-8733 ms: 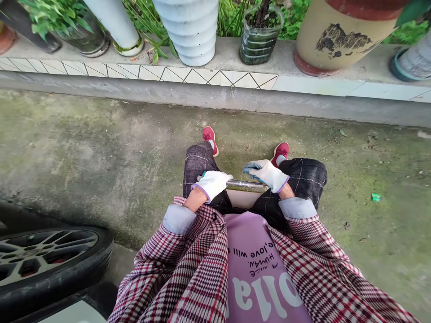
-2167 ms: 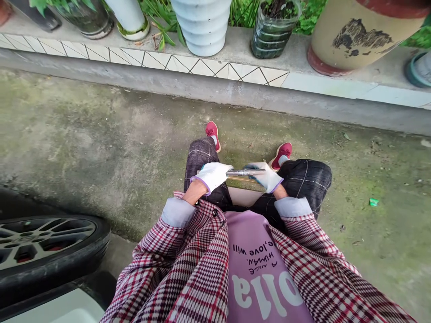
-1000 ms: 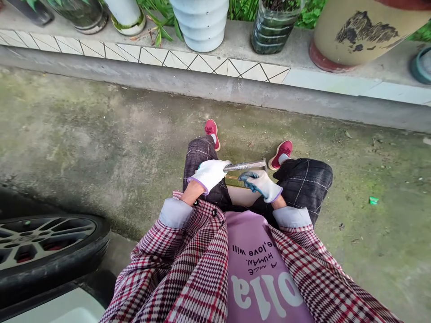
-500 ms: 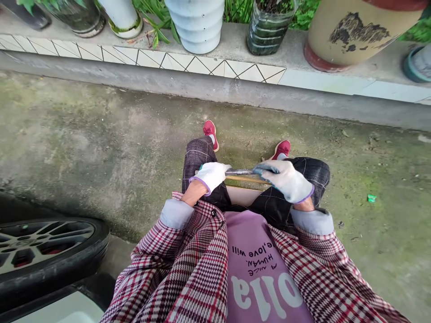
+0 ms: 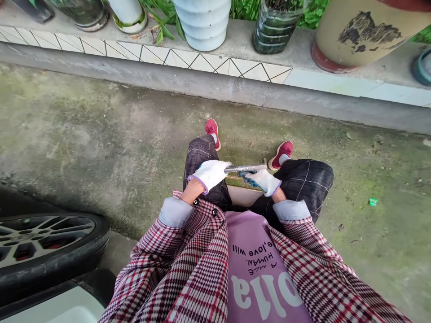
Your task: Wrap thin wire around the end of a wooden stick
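Metal rod; flowerpots ahead, wheel leftward

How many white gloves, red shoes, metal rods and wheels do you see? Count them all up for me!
White gloves: 2
Red shoes: 2
Metal rod: 1
Wheel: 1
Total: 6

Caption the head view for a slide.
White-gloved left hand holding a slim silver metal rod, white-gloved right hand close by.
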A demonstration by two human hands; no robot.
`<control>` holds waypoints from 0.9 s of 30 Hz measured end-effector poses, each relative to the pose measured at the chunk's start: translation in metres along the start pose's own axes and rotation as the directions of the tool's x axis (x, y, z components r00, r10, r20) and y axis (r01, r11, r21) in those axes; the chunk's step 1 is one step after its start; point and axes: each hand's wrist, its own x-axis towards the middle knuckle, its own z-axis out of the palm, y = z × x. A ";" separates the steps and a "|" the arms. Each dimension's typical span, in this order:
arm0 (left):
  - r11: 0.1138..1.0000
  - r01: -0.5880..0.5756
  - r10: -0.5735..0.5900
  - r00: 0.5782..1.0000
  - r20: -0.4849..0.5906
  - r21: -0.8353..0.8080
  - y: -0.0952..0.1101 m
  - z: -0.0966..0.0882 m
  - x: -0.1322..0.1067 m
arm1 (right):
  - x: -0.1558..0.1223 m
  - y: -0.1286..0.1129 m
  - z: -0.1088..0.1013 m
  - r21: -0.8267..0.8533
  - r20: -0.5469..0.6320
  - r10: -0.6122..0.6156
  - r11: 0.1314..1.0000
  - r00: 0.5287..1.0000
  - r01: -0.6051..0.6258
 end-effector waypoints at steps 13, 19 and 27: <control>0.993 0.102 -0.105 0.993 0.060 0.054 0.013 -0.004 0.001 | -0.061 -0.057 -0.035 -0.169 -0.037 -0.105 0.981 0.994 0.097; 0.997 -0.034 0.027 0.995 0.100 0.063 0.008 0.002 0.002 | -0.011 -0.050 -0.060 -0.151 -0.158 -0.103 0.985 0.982 0.079; 0.999 -0.031 0.030 0.999 0.040 0.029 0.000 0.000 0.001 | 0.006 -0.007 -0.018 0.178 -0.022 0.031 0.984 0.999 -0.026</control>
